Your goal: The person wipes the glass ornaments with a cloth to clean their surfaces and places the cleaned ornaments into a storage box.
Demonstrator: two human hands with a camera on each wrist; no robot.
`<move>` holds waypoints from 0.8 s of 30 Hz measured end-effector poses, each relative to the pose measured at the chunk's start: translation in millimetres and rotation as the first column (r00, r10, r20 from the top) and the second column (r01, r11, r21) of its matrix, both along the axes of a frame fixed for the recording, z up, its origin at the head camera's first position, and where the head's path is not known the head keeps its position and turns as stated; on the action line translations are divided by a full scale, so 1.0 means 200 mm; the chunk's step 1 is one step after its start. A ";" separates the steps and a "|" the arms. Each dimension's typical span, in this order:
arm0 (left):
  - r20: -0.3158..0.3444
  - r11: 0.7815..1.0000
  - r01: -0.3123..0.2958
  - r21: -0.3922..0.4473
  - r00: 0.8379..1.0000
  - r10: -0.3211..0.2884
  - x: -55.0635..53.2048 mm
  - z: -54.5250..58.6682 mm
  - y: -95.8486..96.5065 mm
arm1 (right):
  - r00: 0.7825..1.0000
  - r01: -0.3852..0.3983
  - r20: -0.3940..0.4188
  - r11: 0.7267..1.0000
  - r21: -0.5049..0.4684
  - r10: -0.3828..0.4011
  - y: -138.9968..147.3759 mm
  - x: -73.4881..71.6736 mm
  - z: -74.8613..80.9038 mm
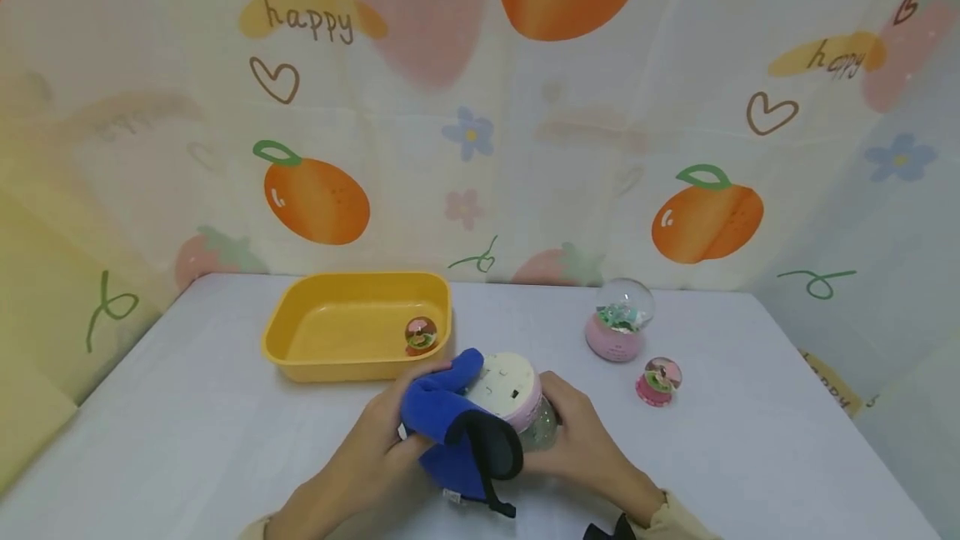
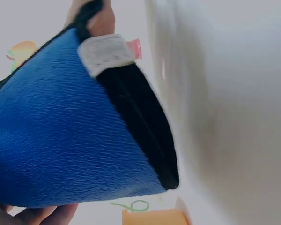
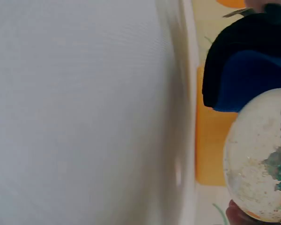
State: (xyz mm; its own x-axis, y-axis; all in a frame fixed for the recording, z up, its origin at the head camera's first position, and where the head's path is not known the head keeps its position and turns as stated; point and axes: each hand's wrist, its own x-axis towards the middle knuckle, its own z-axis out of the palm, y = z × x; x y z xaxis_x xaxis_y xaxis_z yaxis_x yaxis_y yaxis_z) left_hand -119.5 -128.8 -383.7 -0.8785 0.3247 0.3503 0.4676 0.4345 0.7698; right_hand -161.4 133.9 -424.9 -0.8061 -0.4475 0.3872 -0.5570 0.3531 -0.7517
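My left hand grips a blue cloth with black edging, which drapes down in folds with a small white tag at its lower corner. In the left wrist view the cloth fills much of the frame. My right hand holds a snow globe tipped over, its pale flat underside turned up and its clear ball pointing down. The cloth lies against the left side of the globe's base. Seen from the right wrist, the glass ball has greenish bits inside, with fingertips beneath it.
A yellow tray stands at the back left, with a small globe in its right end. To the right are a larger pink-based snow globe and a small pink-based one. A printed curtain hangs behind the white table.
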 end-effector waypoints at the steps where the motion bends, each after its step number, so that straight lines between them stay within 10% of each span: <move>1: -0.021 1.000 -0.008 0.013 1.000 0.008 0.00 0.00 0.00 | 1.000 0.005 -0.006 1.000 -0.014 -0.005 0.00 0.00 0.01; 11: -0.217 0.988 -0.012 0.157 0.975 0.047 0.00 0.01 0.00 | 0.996 0.022 -0.081 0.999 -0.030 -0.024 0.02 0.04 0.10; 19: -0.033 0.980 0.078 0.182 0.997 -0.073 0.02 0.02 0.01 | 0.989 -0.048 -0.139 0.999 -0.003 0.047 0.01 0.06 0.12; 24: 0.122 0.969 0.111 0.223 0.982 -0.141 0.03 0.03 0.01 | 0.975 -0.036 -0.217 0.999 0.026 0.041 0.01 0.07 0.13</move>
State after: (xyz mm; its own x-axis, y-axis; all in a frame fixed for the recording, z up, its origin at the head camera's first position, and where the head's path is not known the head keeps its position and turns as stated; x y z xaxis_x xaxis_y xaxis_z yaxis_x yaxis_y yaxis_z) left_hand -113.8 -127.3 -378.2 -0.8794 0.3666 0.3037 0.3924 0.1970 0.8984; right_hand -147.9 135.8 -397.9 -0.6859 -0.4866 0.5411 -0.7197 0.3434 -0.6034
